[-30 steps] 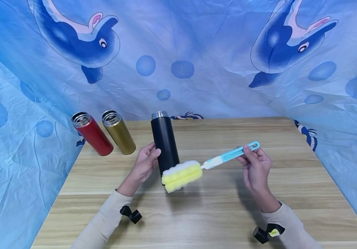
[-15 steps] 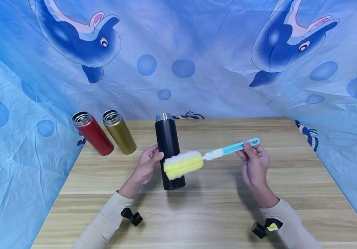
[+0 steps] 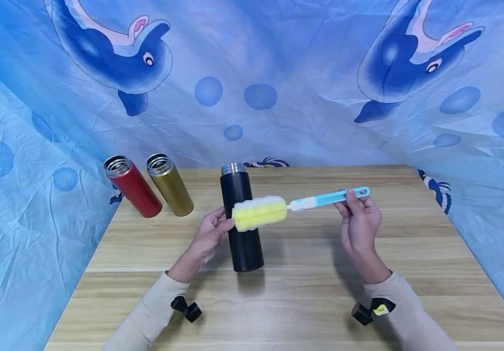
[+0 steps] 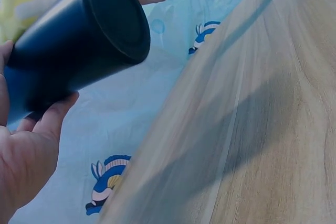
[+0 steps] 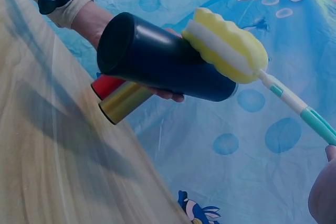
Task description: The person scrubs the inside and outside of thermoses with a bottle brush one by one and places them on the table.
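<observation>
My left hand (image 3: 210,234) grips a black thermos bottle (image 3: 247,253) around its side, lidless, its threaded metal mouth facing up and away. In the left wrist view the bottle's round base (image 4: 118,17) is clear of the table. My right hand (image 3: 360,222) pinches the blue-and-white handle (image 3: 331,197) of a bottle brush near its looped end. The brush's yellow-and-white sponge head (image 3: 260,213) points left and overlaps the bottle's middle in the head view, close to my left thumb. From the right wrist, the sponge head (image 5: 228,48) shows alongside the bottle's upper part.
A red bottle (image 3: 134,189) and a gold bottle (image 3: 171,186) stand lidless at the table's back left. Blue cloth printed with dolphins (image 3: 260,63) hangs behind and beside the wooden table (image 3: 304,292).
The sponge head has risen from the black bottle's lower end to its middle as the brush levelled out. The bottle has shifted slightly right and toward me.
</observation>
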